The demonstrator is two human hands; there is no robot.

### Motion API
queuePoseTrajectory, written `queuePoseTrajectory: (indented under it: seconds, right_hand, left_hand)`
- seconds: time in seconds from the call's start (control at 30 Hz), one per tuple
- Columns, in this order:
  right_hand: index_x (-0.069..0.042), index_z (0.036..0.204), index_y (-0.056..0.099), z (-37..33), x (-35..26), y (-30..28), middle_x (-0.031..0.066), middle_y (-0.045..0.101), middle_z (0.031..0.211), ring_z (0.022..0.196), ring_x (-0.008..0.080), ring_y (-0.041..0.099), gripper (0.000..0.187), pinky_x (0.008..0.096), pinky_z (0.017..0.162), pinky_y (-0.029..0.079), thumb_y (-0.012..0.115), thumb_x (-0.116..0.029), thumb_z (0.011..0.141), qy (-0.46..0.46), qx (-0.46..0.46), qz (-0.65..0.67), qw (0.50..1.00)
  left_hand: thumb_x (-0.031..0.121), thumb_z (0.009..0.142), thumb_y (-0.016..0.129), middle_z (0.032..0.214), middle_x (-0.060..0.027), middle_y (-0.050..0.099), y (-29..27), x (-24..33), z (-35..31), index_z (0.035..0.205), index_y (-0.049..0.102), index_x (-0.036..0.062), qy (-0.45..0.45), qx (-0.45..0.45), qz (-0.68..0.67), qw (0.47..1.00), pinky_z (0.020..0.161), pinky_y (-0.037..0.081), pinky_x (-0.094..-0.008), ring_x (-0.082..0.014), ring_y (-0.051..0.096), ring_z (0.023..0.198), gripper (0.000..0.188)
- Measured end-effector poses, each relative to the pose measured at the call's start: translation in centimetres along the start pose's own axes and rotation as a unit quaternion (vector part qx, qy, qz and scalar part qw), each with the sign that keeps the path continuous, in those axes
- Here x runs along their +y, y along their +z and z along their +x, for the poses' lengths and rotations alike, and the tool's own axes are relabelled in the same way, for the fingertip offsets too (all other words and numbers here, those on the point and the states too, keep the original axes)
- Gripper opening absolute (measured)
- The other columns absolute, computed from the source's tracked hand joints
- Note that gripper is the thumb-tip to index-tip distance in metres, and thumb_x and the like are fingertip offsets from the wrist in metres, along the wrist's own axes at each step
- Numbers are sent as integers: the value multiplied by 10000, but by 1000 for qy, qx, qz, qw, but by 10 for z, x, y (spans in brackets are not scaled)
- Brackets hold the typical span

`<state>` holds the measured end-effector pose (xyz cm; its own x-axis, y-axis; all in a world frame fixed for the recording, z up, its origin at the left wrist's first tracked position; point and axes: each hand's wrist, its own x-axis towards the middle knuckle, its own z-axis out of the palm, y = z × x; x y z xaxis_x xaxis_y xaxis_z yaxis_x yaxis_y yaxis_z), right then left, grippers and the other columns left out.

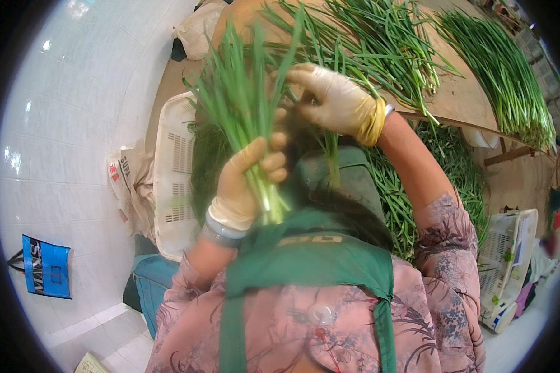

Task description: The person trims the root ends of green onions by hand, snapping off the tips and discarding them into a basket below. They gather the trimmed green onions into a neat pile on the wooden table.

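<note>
In my gloved left hand (252,171) is a bunch of spring onions (236,105), gripped near the pale lower ends. Its green leaves fan upward and are smeared by motion. My gloved right hand (336,102) is beside the leaves with its fingers curled. A few spring onion stalks (333,163) pass behind this hand, pale ends hanging below it and leaves rising above; the fingers seem closed on them, though the palm is hidden. A yellow band (372,121) circles the right glove's cuff.
Loose spring onions (392,43) cover the wooden table (466,102) ahead, and a neat row of them (501,74) lies at its right. Greens (404,193) are heaped under the right arm. A white crate (171,168) stands left, another crate (510,261) right. A blue bag (51,266) is far left.
</note>
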<state>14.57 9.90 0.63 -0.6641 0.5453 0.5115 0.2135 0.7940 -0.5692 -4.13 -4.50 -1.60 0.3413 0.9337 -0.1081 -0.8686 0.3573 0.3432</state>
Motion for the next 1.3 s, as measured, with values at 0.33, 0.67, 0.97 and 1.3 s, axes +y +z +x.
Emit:
queuePoseTrajectory:
  seconds: [0.33,0.67,0.97,1.3]
  right_hand:
    - [-119,1110,687,-3,-22,-89,115,628,796,788,237,649,296,333,664,524,555,-27,862,-23,191,-350,917]
    - [-59,1251,643,-242,-79,-237,150,675,1157,1062,273,655,357,361,897,518,619,-45,895,422,-35,-441,791]
    - [-105,1165,629,-25,-105,7,140,651,895,804,327,668,344,421,705,538,675,-288,878,141,-53,-181,972]
    - [-40,964,663,-35,-98,-49,-12,550,718,576,59,462,168,208,506,343,637,-205,944,286,146,444,837]
  left_hand:
    - [171,933,668,1093,-114,654,15,9,-35,1517,261,35,7,32,146,989,554,441,-269,-92,528,634,725]
    - [95,915,681,1081,-109,691,-18,-23,-8,1343,534,12,-40,62,258,963,709,563,-313,-148,670,789,460]
    - [62,887,689,995,-100,697,-13,-29,-11,1177,602,3,3,116,317,941,696,561,-314,-185,678,777,309]
    - [65,898,693,967,-72,671,-29,-16,-15,1386,497,23,15,110,272,956,790,568,-341,-169,669,807,527]
